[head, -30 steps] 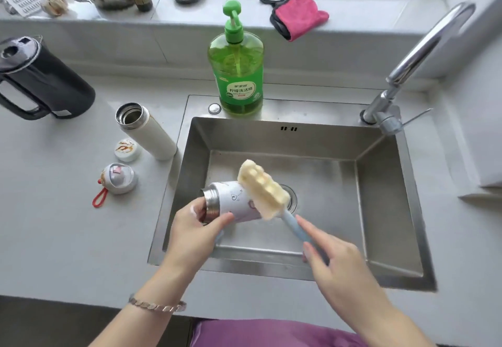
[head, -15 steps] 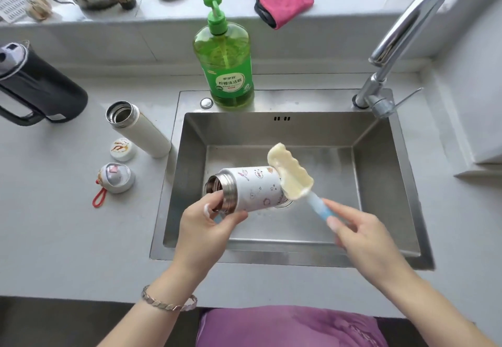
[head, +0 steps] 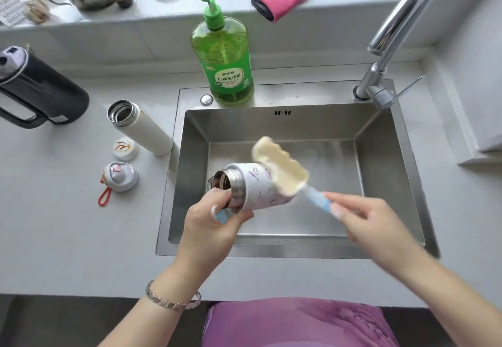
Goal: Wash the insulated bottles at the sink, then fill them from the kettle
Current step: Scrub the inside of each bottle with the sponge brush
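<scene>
Mid-wash on bottle one I'd say: my left hand (head: 214,227) curls round the mouth end of the short bottle (head: 256,188), held on its side over the sink (head: 394,183), and my right hand (head: 364,219) pinches the handle of the sponge brush (head: 279,167), foam head against the bottle's outside. Inside looks dark, can't tell if there's water. The tall bottle (head: 141,129) stands open on the counter (head: 68,224), looks empty, white lid (head: 125,148) and grey lid (head: 119,177) beside it. The kettle (head: 40,94) sits well off left, nothing filled yet

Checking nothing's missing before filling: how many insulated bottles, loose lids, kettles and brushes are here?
Insulated bottles: 2, patterned bottle, white bottle
Loose lids: 2, white lid, grey lid
Kettles: 1, black kettle
Brushes: 1, sponge brush
Total: 6
</scene>
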A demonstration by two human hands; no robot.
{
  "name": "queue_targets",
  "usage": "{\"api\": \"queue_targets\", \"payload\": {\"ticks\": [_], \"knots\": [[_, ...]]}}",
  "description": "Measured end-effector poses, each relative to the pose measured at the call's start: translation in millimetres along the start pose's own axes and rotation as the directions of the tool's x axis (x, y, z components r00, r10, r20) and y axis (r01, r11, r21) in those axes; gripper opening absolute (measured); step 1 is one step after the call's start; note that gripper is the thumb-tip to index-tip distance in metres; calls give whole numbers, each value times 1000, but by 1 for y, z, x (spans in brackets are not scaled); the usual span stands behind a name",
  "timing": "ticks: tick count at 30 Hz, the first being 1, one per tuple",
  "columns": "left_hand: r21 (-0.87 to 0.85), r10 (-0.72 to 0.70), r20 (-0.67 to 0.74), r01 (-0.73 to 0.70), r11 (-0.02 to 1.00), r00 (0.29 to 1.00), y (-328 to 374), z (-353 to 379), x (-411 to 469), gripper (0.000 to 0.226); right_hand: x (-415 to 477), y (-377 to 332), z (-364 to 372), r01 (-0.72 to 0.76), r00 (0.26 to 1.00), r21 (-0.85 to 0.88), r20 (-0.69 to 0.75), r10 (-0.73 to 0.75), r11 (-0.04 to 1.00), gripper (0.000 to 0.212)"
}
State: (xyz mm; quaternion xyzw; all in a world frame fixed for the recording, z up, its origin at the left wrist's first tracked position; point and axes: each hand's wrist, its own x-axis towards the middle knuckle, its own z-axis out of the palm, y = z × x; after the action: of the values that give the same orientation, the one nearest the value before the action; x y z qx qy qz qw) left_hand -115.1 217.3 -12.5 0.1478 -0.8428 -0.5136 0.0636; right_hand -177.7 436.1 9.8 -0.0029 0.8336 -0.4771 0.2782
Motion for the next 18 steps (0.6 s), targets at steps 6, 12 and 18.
{"api": "queue_targets", "payload": {"ticks": [6,12,18], "knots": [[28,-4,19,3,1000,1000,1,2,-1,27,-16,-16,13,80,992,-44,105,-75,996,26],[72,43,76,-48,996,996,1,-1,-4,9,1,-9,-3,-15,997,-62,73,19,998,27],[-262,-317,-1,306,915,948,22,4,5,18,-4,-3,2,11,992,-273,-115,-44,962,29]]}}
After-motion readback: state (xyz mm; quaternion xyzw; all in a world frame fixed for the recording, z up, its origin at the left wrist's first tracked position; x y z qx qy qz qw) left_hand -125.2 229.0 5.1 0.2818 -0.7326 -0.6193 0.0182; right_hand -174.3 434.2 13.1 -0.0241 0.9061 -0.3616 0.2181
